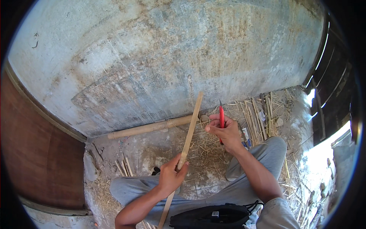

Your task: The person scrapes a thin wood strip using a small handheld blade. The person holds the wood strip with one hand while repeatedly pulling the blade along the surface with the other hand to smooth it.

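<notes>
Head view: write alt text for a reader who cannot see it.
A seated person's left hand grips a long bamboo strip angled upward, while the right hand holds a red-handled knife beside it. A thick bamboo pole lies along the wall.

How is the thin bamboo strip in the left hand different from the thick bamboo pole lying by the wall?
The bamboo strip is thin and flat; the bamboo pole is thick and round. The strip is held up by the left hand, slanting steeply; the pole lies on the ground along the wall, untouched. Both are long, pale tan bamboo.
</notes>
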`<control>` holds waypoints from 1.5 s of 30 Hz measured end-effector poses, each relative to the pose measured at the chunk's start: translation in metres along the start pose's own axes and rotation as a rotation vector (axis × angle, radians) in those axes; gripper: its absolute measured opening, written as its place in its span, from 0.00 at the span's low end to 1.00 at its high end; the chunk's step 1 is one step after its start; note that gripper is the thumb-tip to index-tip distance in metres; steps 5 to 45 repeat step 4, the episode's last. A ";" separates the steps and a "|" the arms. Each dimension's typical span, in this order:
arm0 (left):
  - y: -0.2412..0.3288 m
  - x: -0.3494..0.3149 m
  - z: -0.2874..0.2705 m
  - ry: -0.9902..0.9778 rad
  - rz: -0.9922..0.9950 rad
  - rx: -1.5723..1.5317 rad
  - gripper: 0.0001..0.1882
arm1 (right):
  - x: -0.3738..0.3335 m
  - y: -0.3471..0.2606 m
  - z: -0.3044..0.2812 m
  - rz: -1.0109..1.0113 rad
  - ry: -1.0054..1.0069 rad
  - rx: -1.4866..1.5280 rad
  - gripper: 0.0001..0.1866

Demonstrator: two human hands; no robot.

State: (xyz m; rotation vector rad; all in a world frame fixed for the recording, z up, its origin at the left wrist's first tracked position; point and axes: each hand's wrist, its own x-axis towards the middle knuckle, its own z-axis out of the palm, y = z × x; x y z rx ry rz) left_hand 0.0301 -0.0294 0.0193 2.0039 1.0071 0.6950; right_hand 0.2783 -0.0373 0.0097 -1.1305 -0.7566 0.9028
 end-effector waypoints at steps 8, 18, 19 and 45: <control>-0.001 -0.001 0.000 0.009 0.006 0.009 0.12 | 0.002 0.006 -0.001 0.036 0.004 0.046 0.27; -0.001 -0.001 0.000 0.009 0.006 0.009 0.12 | 0.002 0.006 -0.001 0.036 0.004 0.046 0.27; -0.001 -0.001 0.000 0.009 0.006 0.009 0.12 | 0.002 0.006 -0.001 0.036 0.004 0.046 0.27; -0.001 -0.001 0.000 0.009 0.006 0.009 0.12 | 0.002 0.006 -0.001 0.036 0.004 0.046 0.27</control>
